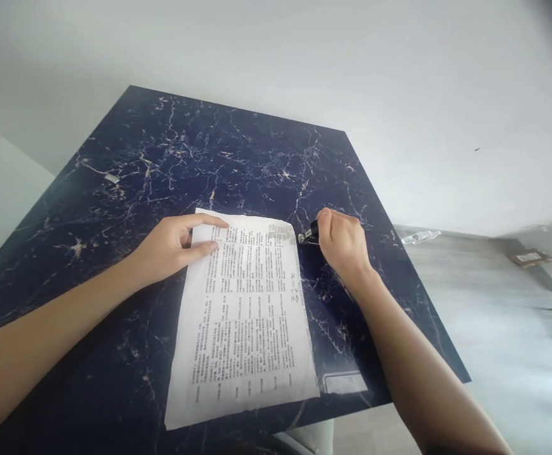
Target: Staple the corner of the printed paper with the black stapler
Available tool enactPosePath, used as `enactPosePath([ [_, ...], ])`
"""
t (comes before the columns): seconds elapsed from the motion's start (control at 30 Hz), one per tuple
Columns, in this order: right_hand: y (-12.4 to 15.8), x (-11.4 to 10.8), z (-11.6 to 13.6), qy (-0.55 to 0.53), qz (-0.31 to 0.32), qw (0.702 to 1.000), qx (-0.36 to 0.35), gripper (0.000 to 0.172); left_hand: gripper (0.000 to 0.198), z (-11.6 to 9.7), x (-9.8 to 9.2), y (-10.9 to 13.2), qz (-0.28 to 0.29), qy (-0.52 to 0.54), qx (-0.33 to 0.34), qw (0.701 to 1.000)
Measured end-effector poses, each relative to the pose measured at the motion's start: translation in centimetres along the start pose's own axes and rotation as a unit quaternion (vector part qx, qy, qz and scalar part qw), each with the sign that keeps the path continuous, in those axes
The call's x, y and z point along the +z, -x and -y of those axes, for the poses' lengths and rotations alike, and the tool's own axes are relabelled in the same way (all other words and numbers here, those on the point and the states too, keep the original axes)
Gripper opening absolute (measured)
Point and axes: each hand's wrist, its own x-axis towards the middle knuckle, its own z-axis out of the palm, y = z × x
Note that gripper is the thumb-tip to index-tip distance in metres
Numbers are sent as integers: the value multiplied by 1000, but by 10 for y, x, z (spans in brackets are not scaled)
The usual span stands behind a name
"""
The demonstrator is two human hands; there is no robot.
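Observation:
A printed sheet of paper (242, 316) lies on the dark blue marble table (186, 158). My left hand (174, 243) rests on the sheet's far left corner, fingers stretched flat and pressing it down. My right hand (342, 243) is closed around a small black stapler (308, 235). The stapler's metal jaw sits at the sheet's far right corner. Most of the stapler is hidden inside my fist.
A small pale scrap (112, 178) lies on the table at the far left. A light rectangular patch (345, 382) shows near the table's front right edge. The white wall stands behind, and pale floor with small objects (529, 257) lies to the right.

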Motion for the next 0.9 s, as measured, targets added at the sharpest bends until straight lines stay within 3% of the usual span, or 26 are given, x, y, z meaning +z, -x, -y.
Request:
enactPosePath([
  [0.17, -10, -3, -28, 5, -21, 999, 37, 55, 37, 5, -2, -2, 10, -17, 15, 1000],
  [0.3, -14, -5, -35, -5, -5, 1000, 30, 53, 44, 4, 1, -1, 18, -24, 8, 1000],
  [0.47, -14, -19, -34, -30, 32, 999, 8, 54, 41, 6, 10, 0, -58, -137, 80, 986],
  [0.6, -14, -30, -43, -43, 124, 991, -28, 45, 41, 6, 13, 2, -94, -220, 84, 967],
  [0.73, -13, -33, -57, -9, 179, 982, -54, 37, 31, 6, 15, 2, -81, -250, 121, 957],
  [0.9, -9, -35, -58, 24, 150, 988, -21, 28, 28, 10, 19, 1, 0, -271, 203, 941],
])
